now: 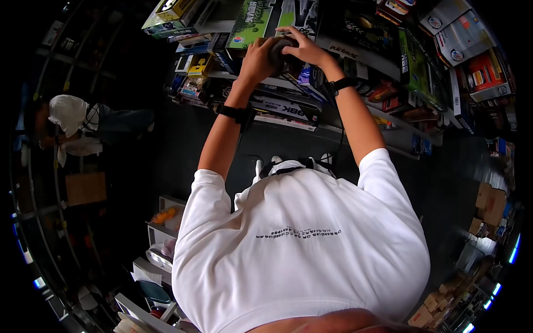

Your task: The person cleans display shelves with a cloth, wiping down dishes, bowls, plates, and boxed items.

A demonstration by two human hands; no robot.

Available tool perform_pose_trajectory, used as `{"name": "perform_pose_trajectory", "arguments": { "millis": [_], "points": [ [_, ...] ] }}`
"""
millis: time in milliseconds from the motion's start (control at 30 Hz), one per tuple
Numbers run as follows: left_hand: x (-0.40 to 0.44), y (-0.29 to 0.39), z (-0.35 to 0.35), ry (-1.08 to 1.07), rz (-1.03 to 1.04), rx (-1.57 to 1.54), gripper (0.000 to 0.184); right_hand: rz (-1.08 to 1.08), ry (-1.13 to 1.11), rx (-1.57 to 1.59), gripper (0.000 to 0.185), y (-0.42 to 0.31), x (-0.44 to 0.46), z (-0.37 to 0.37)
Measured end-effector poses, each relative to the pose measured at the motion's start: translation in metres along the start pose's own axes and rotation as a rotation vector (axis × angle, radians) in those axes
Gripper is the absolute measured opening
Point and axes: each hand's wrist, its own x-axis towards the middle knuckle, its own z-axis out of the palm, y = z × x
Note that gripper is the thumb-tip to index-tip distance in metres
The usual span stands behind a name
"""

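Between my two hands is a dark, rounded, dull-surfaced object [277, 54] whose exact kind I cannot make out. My left hand [257, 59] wraps round its left side, fingers bent. On the other side my right hand [306, 48] curves about it, thumb laid against it and forefinger stretched over its top. Both hands are in front of the shelf, right before a green and black printed box [252, 23]. Each wrist wears a black strap, the left strap [232, 112] and the right strap [340, 85].
Boxed goods crowd the shelf, including a white-and-black long box [286, 107] below and a green box [417, 66] to the right. A person in white [69, 115] bends at the left beside a cardboard box [86, 188]. Cartons [491, 202] are stacked at the right.
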Motion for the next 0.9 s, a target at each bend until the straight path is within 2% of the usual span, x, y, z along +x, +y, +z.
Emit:
{"name": "perform_pose_trajectory", "arguments": {
  "millis": [33,100,167,200,267,300,333,367,433,500,567,667,800,900],
  "points": [
    [0.006,-0.007,-0.007,0.012,-0.074,0.014,0.053,-0.011,0.071,0.016,0.054,0.005,0.0,-0.004],
    [0.021,-0.021,-0.029,0.279,-0.061,0.128,0.042,0.044,0.059,-0.077,0.059,0.017,-0.002,-0.011],
    [0.043,-0.049,-0.046,0.426,-0.084,0.209,0.053,0.19,0.244,-0.879,0.064,0.045,-0.015,0.004],
    [0.055,-0.081,-0.045,0.419,-0.086,0.206,0.053,0.13,0.227,-0.953,0.062,0.06,-0.019,0.01],
    [0.074,-0.143,-0.03,0.148,-0.078,-0.112,0.064,0.116,0.263,-0.886,0.061,0.068,-0.017,0.016],
    [0.078,-0.156,-0.021,0.154,-0.081,-0.109,0.064,0.095,0.303,-0.816,0.061,0.069,-0.013,0.017],
    [0.08,-0.167,-0.012,0.062,-0.093,-0.051,0.067,0.097,0.301,-0.866,0.059,0.068,-0.011,0.018],
    [0.077,-0.165,-0.011,-0.035,-0.105,0.009,0.07,0.097,0.303,-0.859,0.059,0.067,-0.013,0.02],
    [0.078,-0.164,-0.009,-0.014,-0.103,0.025,0.065,0.125,0.265,-0.87,0.059,0.068,-0.013,0.014],
    [0.062,-0.136,-0.019,-0.145,-0.308,0.153,0.058,0.13,0.264,-0.859,0.058,0.063,-0.019,0.014],
    [0.043,-0.087,-0.049,-0.316,-0.413,0.125,0.051,0.152,0.251,-0.839,0.058,0.058,-0.016,0.012],
    [0.014,-0.062,-0.057,-0.235,-0.365,0.289,0.049,0.14,0.268,-0.845,0.059,0.057,-0.012,0.013],
    [0.042,-0.063,-0.057,-0.361,-0.442,0.361,0.049,0.138,0.271,-0.782,0.058,0.052,-0.016,0.014],
    [0.082,-0.104,-0.034,-0.389,-0.42,0.287,0.047,0.077,0.294,-0.783,0.057,0.061,-0.014,0.015]
  ]
}}
